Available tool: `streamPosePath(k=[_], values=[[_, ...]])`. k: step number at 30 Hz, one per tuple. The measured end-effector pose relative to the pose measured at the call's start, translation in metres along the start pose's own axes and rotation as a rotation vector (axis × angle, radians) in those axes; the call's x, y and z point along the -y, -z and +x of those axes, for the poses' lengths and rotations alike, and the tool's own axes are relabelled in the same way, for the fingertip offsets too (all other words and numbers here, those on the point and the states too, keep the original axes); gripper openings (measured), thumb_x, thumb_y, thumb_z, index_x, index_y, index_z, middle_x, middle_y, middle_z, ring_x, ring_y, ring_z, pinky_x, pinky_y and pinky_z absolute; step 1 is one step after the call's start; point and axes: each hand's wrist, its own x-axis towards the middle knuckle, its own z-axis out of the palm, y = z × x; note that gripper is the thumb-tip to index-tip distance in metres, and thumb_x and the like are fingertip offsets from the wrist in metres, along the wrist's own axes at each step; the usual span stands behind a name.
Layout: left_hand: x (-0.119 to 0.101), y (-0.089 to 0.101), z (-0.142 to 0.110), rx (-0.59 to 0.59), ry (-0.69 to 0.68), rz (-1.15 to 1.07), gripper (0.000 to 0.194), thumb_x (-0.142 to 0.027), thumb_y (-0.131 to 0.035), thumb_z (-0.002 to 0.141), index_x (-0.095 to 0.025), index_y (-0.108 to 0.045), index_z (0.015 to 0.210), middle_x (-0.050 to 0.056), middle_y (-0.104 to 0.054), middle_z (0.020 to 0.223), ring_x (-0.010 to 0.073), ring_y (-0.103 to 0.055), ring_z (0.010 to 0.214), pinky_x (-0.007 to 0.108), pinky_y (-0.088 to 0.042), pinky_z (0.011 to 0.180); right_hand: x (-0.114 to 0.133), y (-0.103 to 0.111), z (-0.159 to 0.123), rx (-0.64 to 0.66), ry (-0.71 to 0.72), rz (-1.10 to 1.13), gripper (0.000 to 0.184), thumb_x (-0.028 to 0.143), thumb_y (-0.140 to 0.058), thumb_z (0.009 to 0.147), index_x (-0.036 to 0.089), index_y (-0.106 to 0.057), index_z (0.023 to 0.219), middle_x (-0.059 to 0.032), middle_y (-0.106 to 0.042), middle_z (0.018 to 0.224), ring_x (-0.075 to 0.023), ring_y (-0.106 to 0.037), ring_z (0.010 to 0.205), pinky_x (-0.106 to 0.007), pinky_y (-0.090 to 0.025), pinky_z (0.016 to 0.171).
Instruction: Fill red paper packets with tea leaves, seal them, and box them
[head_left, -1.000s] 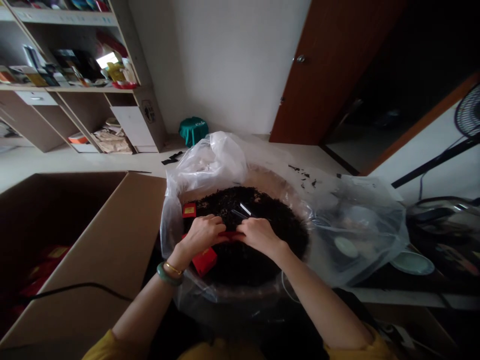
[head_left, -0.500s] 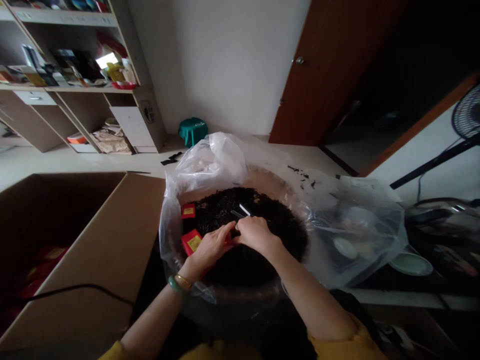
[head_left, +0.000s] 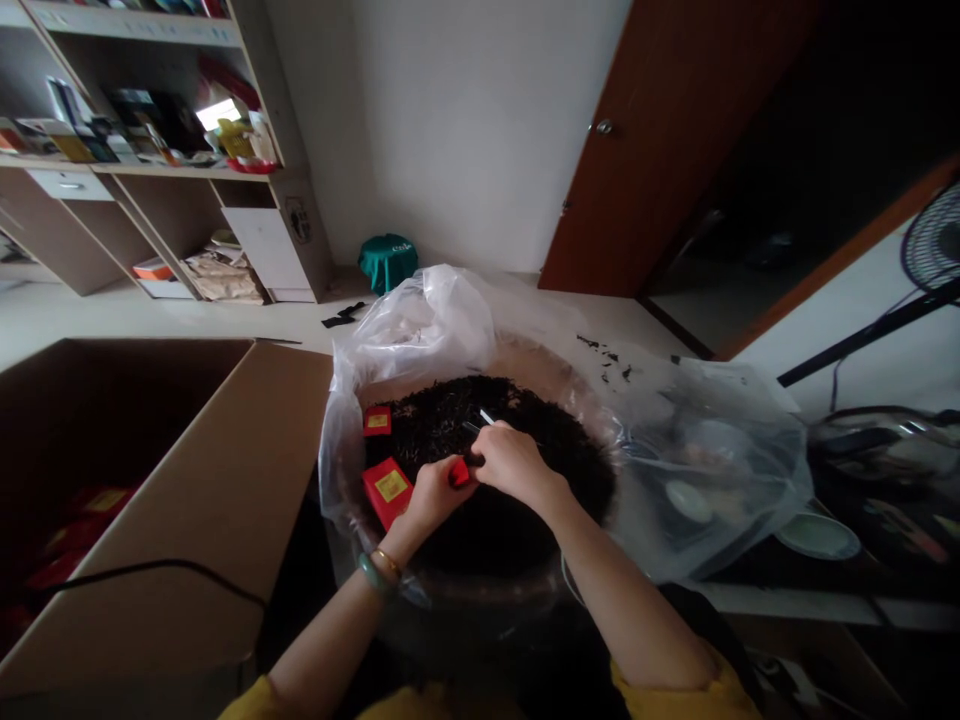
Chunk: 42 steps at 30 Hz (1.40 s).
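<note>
Above a plastic-lined basket (head_left: pixel 517 355) of dark, dry tea leaves (head_left: pixel 547 430), my two hands are close together. My left hand (head_left: pixel 433 498) is closed around a small red packet (head_left: pixel 459 473) whose open mouth faces up. My right hand (head_left: pixel 514 462) is closed beside the packet's mouth. From its fingers sticks a thin tool with two narrow arms (head_left: pixel 487 416), one pale, one darker; its kind is unclear. A larger red packet with a yellow label (head_left: pixel 389 488) lies left of my left hand, and a smaller red packet (head_left: pixel 377 420) lies behind it.
An open cardboard box (head_left: pixel 217 480) with red packets (head_left: pixel 90 510) inside stands at the left. Clear plastic (head_left: pixel 712 460) spreads right of the basket, near a pale green bowl (head_left: pixel 817 535). A green-covered stool (head_left: pixel 388 262) is by the wall.
My left hand has shifted slightly right and turned, so the red packet's mouth now shows. My right hand has stayed close to it.
</note>
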Motion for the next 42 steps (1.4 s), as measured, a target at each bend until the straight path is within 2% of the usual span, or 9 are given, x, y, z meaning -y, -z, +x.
streamPosePath(k=[5,14,23,26,29,32,36,39,42], values=[[-0.004,0.008,0.004,0.003,-0.039,0.035,0.018,-0.029,-0.065,0.072,-0.016,-0.057,0.063,-0.003,-0.056,0.056,0.0098,-0.046,0.053,0.022,-0.029,0.053,-0.008,0.016,-0.005,-0.035,-0.018,0.098,0.015,0.032,-0.062,0.08,0.027,-0.075,0.08,-0.003,-0.073,0.084,-0.02,-0.064,0.09,-0.024,-0.044,0.065],[-0.001,0.013,0.005,-0.004,-0.028,-0.058,0.018,-0.031,-0.07,0.068,-0.015,-0.064,0.069,-0.002,-0.062,0.06,0.0117,-0.05,0.055,0.022,-0.035,0.054,-0.029,0.027,-0.007,-0.193,-0.03,0.393,0.017,0.028,-0.067,0.076,0.023,-0.076,0.09,-0.0021,-0.075,0.095,-0.0193,-0.068,0.089,-0.026,-0.047,0.078],[0.019,0.018,0.011,-0.045,0.061,-0.248,0.023,-0.03,-0.074,0.062,-0.013,-0.069,0.077,0.001,-0.068,0.069,0.0156,-0.058,0.062,0.025,-0.046,0.058,-0.044,0.011,0.004,-0.345,-0.107,0.626,0.016,0.024,-0.063,0.078,0.017,-0.073,0.088,-0.0054,-0.074,0.085,-0.0188,-0.068,0.079,-0.029,-0.05,0.076],[0.019,0.021,0.014,-0.049,0.07,-0.319,0.027,-0.03,-0.076,0.061,-0.011,-0.071,0.08,0.004,-0.071,0.072,0.0163,-0.06,0.063,0.027,-0.049,0.063,-0.038,0.002,0.005,-0.403,-0.002,0.641,0.03,0.02,-0.064,0.077,0.019,-0.068,0.107,-0.0071,-0.07,0.107,-0.0178,-0.066,0.09,-0.029,-0.051,0.079],[0.015,0.023,0.015,-0.035,0.058,-0.371,0.028,-0.029,-0.078,0.059,-0.011,-0.071,0.079,0.003,-0.071,0.07,0.0151,-0.06,0.061,0.026,-0.049,0.061,-0.026,-0.003,0.004,-0.455,0.233,0.562,0.034,0.02,-0.068,0.077,0.021,-0.065,0.111,-0.0069,-0.065,0.113,-0.019,-0.058,0.105,-0.033,-0.048,0.089],[0.01,0.024,0.015,0.0,0.042,-0.395,0.024,-0.029,-0.078,0.059,-0.012,-0.07,0.075,0.002,-0.07,0.067,0.0138,-0.058,0.059,0.023,-0.046,0.057,-0.015,-0.006,0.006,-0.408,0.31,0.41,0.019,0.024,-0.075,0.073,0.02,-0.07,0.09,-0.0069,-0.066,0.099,-0.0221,-0.053,0.106,-0.037,-0.044,0.094],[0.0,0.025,0.013,0.042,0.034,-0.505,0.032,-0.031,-0.081,0.056,-0.013,-0.071,0.081,0.002,-0.071,0.073,0.0152,-0.06,0.064,0.024,-0.048,0.061,-0.011,-0.008,0.011,-0.254,0.223,0.369,0.008,0.025,-0.067,0.082,0.018,-0.07,0.082,-0.0045,-0.062,0.087,-0.0166,-0.057,0.085,-0.028,-0.045,0.079],[-0.009,0.028,0.011,-0.059,0.059,-0.645,0.038,-0.044,-0.076,0.062,-0.015,-0.071,0.086,0.003,-0.072,0.079,0.017,-0.061,0.07,0.026,-0.05,0.063,-0.013,-0.01,0.013,-0.19,0.182,0.356,0.014,0.024,-0.062,0.086,0.016,-0.069,0.077,-0.0025,-0.06,0.082,-0.013,-0.058,0.074,-0.024,-0.043,0.07],[-0.018,0.031,0.012,-0.188,0.103,-0.711,0.038,-0.051,-0.07,0.068,-0.015,-0.071,0.081,0.004,-0.071,0.079,0.0166,-0.06,0.071,0.025,-0.049,0.064,-0.015,-0.015,0.013,-0.224,0.188,0.402,0.015,0.024,-0.064,0.085,0.016,-0.068,0.073,-0.0017,-0.061,0.078,-0.0131,-0.058,0.073,-0.024,-0.042,0.069]])
